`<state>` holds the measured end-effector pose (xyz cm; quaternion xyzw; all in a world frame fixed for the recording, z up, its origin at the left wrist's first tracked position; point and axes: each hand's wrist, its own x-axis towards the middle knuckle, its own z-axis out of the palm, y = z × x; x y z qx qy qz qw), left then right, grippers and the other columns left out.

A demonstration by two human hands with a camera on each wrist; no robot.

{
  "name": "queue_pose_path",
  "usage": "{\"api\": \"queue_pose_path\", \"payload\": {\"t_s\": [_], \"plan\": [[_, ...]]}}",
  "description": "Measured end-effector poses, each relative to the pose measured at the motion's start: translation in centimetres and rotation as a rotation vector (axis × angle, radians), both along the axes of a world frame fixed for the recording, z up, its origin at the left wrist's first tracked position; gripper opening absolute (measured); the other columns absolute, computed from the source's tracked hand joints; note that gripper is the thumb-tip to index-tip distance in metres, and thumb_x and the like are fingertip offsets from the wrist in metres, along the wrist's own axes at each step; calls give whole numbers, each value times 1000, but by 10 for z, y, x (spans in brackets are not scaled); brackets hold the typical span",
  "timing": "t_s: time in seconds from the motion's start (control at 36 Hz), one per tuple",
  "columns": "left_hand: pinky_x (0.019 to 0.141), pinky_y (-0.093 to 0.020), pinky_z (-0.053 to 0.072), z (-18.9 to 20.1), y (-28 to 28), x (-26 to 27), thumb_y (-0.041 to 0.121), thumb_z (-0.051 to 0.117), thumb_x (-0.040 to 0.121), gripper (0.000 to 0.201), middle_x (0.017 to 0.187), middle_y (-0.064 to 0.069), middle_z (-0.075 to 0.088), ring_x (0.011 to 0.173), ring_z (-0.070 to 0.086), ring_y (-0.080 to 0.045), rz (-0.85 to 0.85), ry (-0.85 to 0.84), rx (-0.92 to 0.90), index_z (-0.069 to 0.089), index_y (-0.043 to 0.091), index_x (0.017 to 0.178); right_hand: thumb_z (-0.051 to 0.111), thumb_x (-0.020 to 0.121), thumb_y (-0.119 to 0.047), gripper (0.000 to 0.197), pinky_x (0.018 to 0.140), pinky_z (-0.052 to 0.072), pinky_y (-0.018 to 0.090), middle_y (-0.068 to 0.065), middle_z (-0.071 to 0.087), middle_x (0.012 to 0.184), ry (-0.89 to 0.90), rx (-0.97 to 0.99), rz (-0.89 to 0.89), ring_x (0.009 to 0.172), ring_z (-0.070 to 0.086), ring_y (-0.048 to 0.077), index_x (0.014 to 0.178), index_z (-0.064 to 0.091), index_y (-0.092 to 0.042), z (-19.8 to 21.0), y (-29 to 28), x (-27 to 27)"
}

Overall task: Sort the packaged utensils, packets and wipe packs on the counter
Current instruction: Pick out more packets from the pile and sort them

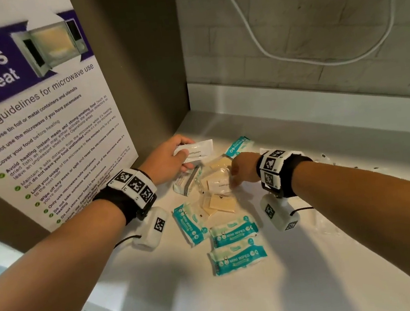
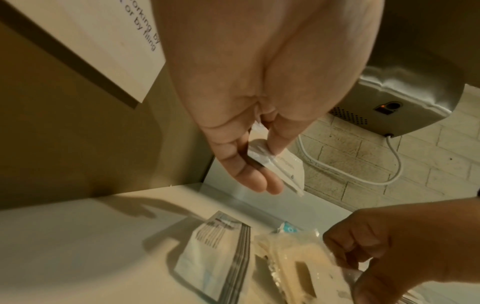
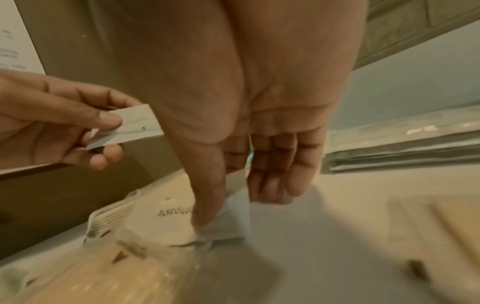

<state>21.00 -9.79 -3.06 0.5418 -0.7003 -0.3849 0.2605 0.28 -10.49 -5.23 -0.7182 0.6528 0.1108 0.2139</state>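
My left hand (image 1: 171, 159) hovers near the counter's back-left corner and pinches a white toothpaste packet (image 1: 194, 151) between thumb and fingers (image 2: 259, 185). My right hand (image 1: 239, 170) reaches down into the pile. Its thumb and fingers (image 3: 270, 185) pinch the edge of a second toothpaste packet (image 3: 228, 216), which lies on clear packets of beige items (image 1: 220, 204). Three teal mini wipe packs (image 1: 233, 230) lie nearer me, and another wipe pack (image 1: 239, 146) sits behind the right hand. A white striped packet (image 1: 187, 182) rests below the left hand.
A brown panel with a microwave safety poster (image 1: 40, 124) closes off the left side. The white counter (image 1: 242, 300) ends at a raised back ledge under a brick wall with a white cable (image 1: 263, 50). Long clear-wrapped utensil packs (image 3: 402, 150) lie to the right. A hand dryer (image 2: 405, 102) hangs above.
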Motion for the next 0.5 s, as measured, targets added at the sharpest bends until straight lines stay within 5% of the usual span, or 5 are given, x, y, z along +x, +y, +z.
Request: {"api": "queue_pose_path", "payload": {"t_s": [0.14, 0.25, 0.5], "plan": [[76, -28, 60, -2, -2, 1, 10, 45, 101, 22, 119, -5, 64, 91, 71, -18, 1, -9, -6, 55, 19, 119, 78, 76, -28, 29, 79, 39, 27, -1, 58, 98, -148, -41, -26, 92, 52, 18, 97, 62, -16, 7, -1, -17], [79, -31, 60, -6, -2, -5, 8, 45, 101, 22, 118, -8, 64, 91, 71, -18, -7, 1, 22, 54, 19, 118, 81, 72, -20, 29, 70, 44, 22, 1, 66, 106, -254, -93, -65, 93, 60, 19, 89, 58, -24, 10, 0, -27], [81, -34, 60, -7, -3, -11, 8, 44, 102, 23, 114, -9, 66, 90, 71, -17, 3, 10, 23, 54, 18, 120, 68, 87, -25, 33, 94, 49, 31, 4, 61, 129, -202, -150, -71, 113, 59, 23, 119, 65, -17, 16, 1, -49]]}}
